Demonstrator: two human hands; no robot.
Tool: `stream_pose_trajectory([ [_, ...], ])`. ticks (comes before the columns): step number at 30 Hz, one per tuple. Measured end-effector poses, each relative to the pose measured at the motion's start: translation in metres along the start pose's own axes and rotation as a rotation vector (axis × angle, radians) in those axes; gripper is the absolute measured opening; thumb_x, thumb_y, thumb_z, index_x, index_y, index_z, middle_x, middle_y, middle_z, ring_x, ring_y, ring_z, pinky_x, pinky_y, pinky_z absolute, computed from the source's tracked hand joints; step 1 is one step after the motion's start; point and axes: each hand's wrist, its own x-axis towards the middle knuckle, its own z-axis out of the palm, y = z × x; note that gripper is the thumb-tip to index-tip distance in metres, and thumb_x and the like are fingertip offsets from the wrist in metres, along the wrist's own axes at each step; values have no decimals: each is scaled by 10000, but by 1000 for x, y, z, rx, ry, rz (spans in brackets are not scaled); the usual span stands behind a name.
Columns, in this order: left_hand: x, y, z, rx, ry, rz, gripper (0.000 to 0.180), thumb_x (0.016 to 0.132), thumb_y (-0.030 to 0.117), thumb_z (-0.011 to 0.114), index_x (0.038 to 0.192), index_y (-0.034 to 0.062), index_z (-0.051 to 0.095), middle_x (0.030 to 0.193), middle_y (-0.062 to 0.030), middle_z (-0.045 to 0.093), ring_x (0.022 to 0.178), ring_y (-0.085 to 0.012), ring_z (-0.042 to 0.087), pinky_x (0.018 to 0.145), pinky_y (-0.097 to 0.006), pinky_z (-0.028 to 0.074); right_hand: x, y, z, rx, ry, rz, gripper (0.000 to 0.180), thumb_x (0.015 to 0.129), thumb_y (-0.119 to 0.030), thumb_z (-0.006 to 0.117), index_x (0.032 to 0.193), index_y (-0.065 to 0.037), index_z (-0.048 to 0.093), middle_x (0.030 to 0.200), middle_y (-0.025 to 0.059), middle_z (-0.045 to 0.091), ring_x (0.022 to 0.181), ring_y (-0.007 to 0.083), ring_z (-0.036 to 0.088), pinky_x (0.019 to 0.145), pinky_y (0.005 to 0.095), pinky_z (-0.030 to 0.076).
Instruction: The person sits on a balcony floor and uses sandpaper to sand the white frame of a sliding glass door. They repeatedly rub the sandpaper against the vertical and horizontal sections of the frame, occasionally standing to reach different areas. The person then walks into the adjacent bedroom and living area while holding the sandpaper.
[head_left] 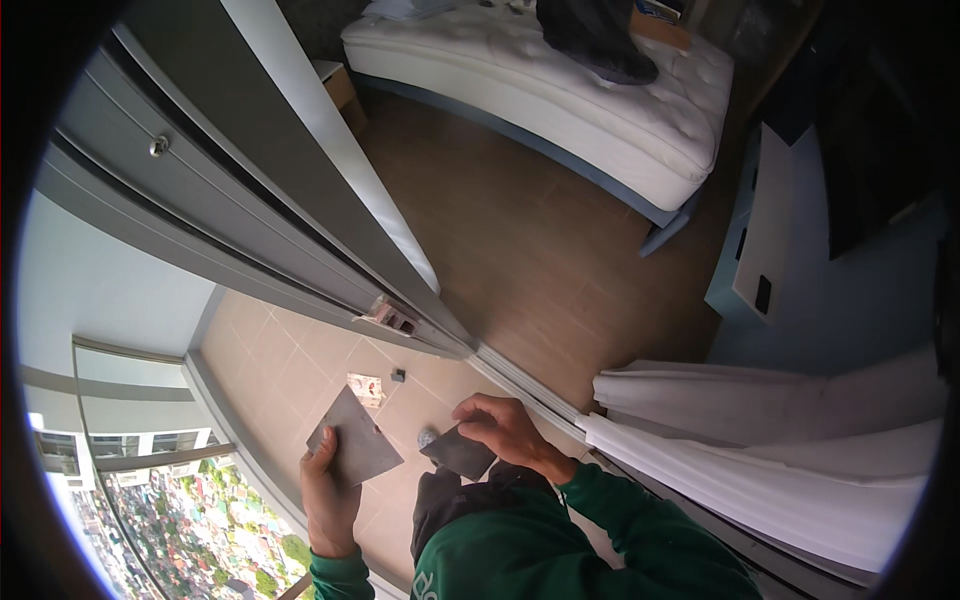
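Where the room opens out well beyond the left hand [328,490] and the right hand [503,430], a bed [560,100] with a white mattress stands on the brown floor [510,270]. Ahead of both hands, a grey sliding door [250,190] slants down from the left, its near end short of the right hand. To the right of that same hand, past its green sleeve, a white curtain [760,490] falls in folds.

Of the two grey sheets, the larger sheet [358,445] is squarish and extends forward and right from the left hand, which is partly open and grasps it by the near left edge; the thumb lies on top, and the other fingers are hidden beneath. Half closed, with its fingers bent, the right hand pinches the smaller sheet [460,456], which is darker and sticks out to that hand's left, near the larger one but apart from it.

Farther ahead of the left hand, a printed packet [367,389] lies on the pale tiles [270,345]; a small dark block [398,376] sits just beside it.
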Motion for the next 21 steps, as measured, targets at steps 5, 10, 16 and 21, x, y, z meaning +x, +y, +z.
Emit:
stream_pose_trajectory([
  [5, 17, 32, 9, 29, -109, -107, 324, 946, 174, 614, 1115, -102, 600, 1018, -163, 687, 882, -236, 699, 829, -344, 560, -7, -55, -7, -249, -32, -393, 562, 787, -90, 673, 1341, -91, 574, 929, 142, 725, 837, 246, 708, 804, 343, 551],
  [10, 18, 49, 18, 127, -165, -116, 314, 914, 134, 659, 1061, -138, 605, 971, -191, 689, 819, -244, 707, 768, -351, 585, -11, -84, 3, -326, -156, -496, 681, 773, -68, 660, 1430, -119, 487, 1030, 166, 702, 836, 316, 697, 783, 377, 556],
  [16, 13, 51, 19, 146, -211, -140, 328, 902, 104, 667, 1078, -163, 595, 979, -212, 685, 827, -270, 717, 766, -362, 602, -9, -92, 11, -368, -256, -459, 726, 774, -72, 654, 1463, -133, 433, 1133, 185, 680, 815, 354, 685, 742, 405, 548],
  [21, 12, 49, 16, 141, -229, -141, 326, 905, 95, 662, 1073, -176, 593, 987, -221, 683, 840, -280, 717, 777, -371, 605, -8, -93, 17, -378, -236, -484, 677, 764, -36, 668, 1413, -89, 484, 1072, 150, 706, 839, 276, 717, 769, 350, 563],
])
